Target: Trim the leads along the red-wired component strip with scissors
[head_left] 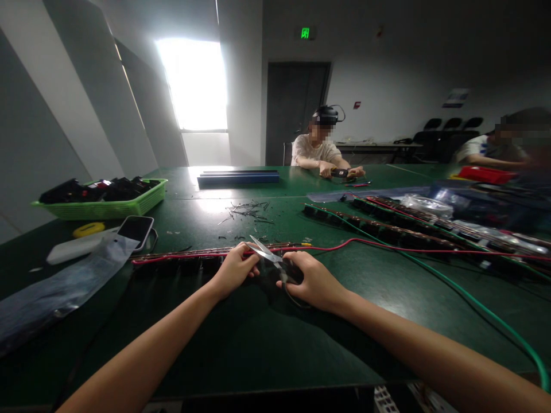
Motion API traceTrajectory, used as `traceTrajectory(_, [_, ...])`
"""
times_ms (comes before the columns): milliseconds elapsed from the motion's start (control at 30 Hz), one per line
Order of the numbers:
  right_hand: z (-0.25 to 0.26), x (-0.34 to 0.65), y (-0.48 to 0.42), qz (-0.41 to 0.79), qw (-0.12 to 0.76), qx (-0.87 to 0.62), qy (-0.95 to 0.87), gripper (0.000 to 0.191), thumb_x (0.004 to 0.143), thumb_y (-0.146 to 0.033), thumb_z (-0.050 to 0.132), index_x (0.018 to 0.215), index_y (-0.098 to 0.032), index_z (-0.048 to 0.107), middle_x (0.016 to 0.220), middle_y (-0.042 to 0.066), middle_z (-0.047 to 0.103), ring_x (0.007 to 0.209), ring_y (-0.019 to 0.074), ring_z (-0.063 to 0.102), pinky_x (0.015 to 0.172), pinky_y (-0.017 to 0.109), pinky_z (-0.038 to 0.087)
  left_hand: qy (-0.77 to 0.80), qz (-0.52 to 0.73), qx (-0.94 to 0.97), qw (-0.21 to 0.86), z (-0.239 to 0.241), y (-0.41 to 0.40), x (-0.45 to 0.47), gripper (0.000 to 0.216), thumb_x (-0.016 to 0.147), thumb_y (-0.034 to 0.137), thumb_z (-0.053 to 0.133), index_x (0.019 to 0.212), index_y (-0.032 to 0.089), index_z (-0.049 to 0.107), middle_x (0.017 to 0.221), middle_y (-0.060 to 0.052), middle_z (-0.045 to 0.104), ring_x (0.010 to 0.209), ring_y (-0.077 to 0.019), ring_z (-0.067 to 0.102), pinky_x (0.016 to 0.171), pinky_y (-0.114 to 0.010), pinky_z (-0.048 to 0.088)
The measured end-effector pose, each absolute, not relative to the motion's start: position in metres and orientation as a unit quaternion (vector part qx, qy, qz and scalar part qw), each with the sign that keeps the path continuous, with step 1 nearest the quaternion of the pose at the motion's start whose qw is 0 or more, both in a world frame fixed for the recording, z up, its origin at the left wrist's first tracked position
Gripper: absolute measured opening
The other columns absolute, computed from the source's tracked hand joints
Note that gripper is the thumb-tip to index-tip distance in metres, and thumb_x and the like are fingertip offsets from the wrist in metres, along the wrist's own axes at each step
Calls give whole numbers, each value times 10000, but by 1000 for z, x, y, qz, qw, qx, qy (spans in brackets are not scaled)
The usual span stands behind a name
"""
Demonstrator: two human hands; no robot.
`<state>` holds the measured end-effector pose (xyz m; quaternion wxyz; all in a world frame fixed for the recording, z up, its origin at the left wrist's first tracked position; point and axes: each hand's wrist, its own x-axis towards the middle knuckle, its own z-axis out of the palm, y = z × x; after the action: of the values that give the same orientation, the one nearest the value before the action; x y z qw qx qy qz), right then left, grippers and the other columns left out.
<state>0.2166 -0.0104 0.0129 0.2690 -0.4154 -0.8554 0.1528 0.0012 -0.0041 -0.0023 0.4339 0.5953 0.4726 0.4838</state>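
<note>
My right hand [316, 281] is closed around the dark handles of a pair of scissors [266, 252]. The blades stand apart and point up and left, over the fingers of my left hand [236, 271]. That hand grips a long strip of black blocks [185, 267] topped with copper-coloured wires; its fingertips are partly hidden. A red wire [161, 259] runs along the strip, passes behind both hands and carries on to the right. Short dark offcuts [247, 211] lie scattered beyond the strip.
On the left are a green basket [146, 201] of black parts, a phone [135, 232], yellow tape [89, 229] and a plastic bag [73, 292]. More wired strips [370, 226] and a green wire [473, 298] lie right. Two people work across the table.
</note>
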Motion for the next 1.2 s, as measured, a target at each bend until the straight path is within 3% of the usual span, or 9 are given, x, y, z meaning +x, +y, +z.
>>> traceTrajectory(1200, [13, 217, -9, 146, 264, -412, -860, 510, 714, -457, 729, 1113, -172, 588, 1030, 91, 625, 930, 232, 584, 815, 341, 464, 481, 473, 597, 433, 2, -7, 1, 234, 802, 295, 587, 965, 131, 617, 652, 15, 596, 497, -82, 574, 452, -175, 449])
